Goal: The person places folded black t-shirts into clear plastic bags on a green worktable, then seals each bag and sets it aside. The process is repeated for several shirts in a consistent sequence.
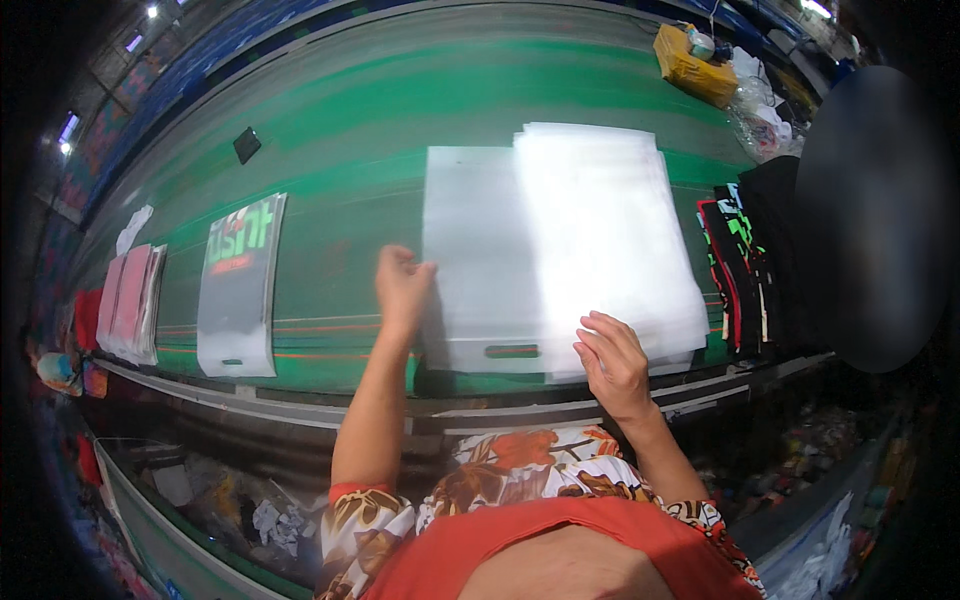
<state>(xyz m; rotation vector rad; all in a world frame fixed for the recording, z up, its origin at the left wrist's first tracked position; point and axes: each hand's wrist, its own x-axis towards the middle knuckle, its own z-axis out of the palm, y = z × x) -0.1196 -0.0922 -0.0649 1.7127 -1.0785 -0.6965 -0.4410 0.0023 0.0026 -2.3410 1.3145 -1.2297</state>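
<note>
- Head view: we see the white stack (605, 240) on the green worktop (400, 70), with the translucent grey sheet (475, 240) lying along its left side and seeming to run partly under it.
- Our left hand (402, 288), left of the white stack, is at the outer edge of the translucent grey sheet, fingers curled; blur keeps us from telling whether they pinch it.
- Our right hand (615, 362) is over the near part of the white stack, fingers bent, thumb a little apart, with nothing gripped that we can see.
- We judge the printed bundle (237, 285) and the pink bundle (130, 300), well left of the white stack, already gathered; the translucent grey sheet is not yet squared with it, and we cannot count what is left.
- The metal rail (290, 410) runs just nearside of the white stack, giving us little margin.
- The dark folded bundle (738, 275), near its right side, limits us there; beyond and leftward, we have wider green surface.
</note>
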